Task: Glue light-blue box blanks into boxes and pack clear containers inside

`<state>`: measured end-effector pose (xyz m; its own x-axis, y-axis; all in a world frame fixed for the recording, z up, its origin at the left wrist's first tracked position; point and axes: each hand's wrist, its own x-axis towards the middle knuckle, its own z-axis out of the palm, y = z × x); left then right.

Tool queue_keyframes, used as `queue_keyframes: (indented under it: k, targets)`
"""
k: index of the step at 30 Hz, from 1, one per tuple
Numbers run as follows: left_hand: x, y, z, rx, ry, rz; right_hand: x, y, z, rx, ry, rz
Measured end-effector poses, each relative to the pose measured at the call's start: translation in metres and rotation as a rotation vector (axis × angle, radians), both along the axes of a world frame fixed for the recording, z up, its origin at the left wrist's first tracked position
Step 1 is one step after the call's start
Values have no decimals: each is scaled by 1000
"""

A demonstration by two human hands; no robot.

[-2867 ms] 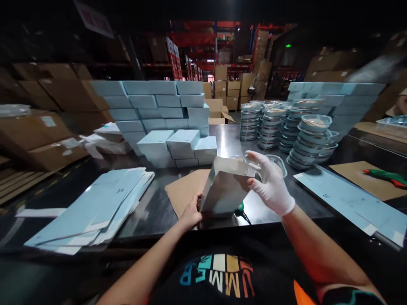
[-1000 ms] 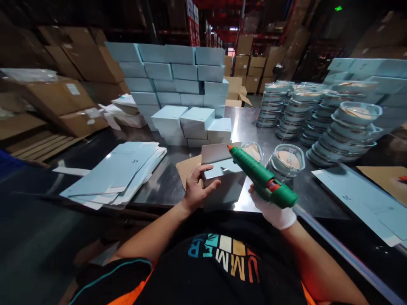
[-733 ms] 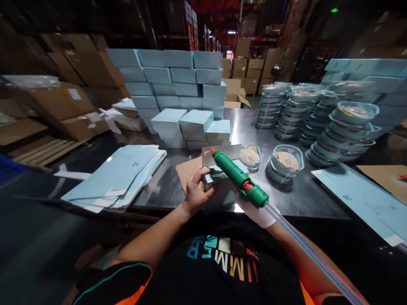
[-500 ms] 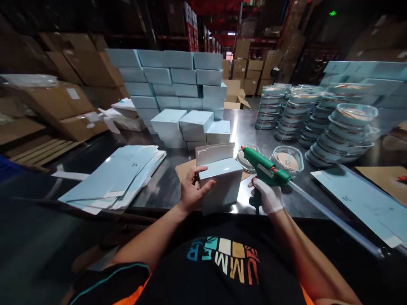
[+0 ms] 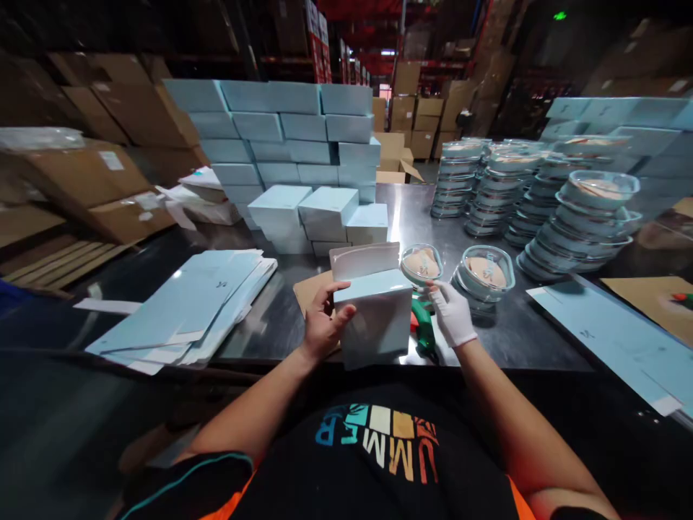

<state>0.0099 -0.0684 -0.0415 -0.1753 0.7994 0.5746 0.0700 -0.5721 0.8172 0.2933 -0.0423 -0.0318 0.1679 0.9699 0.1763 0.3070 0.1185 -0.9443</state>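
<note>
Head view: hands at a pale blue box (image 5: 373,321).
Left hand (image 5: 320,325) grips the box's side, steadying it; gloved right hand (image 5: 452,312), loosely open, seemingly empty, hovers above the green glue gun (image 5: 423,331) on the tabletop (image 5: 503,339).

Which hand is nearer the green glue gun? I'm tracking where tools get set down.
Right. The gloved right hand is just beside the glue gun lying on the table; the left hand grips the blue box across from it.

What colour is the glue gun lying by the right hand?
Green, with an orange-red part; the glue gun shows in the head view, beside the gloved right hand.
</note>
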Motion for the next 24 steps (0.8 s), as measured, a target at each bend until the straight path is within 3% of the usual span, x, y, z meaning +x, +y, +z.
queue_keyframes:
  k: [3, 6, 11, 14, 17, 20, 24]
  targets:
    - [2, 2, -7, -1, 50, -95, -30, 0, 17, 105, 119, 209]
    - [1, 4, -12, 17, 87, -151, -47, 3, 29, 94, 142, 358]
    - [-2, 14, -17, 86, 55, -65, -29, 8, 23, 139, 113, 569]
    - [-7, 20, -13, 176, -22, -114, -16, 7, 11, 285, -6, 557]
    - [-18, 22, -3, 260, 144, -256, -15, -3, 6, 411, -121, 602]
    - [-27, 20, 6, 249, 362, -351, -23, -16, 9, 428, -179, 641]
    - [-29, 17, 9, 278, 369, -337, -28, -23, 15, 436, -177, 632]
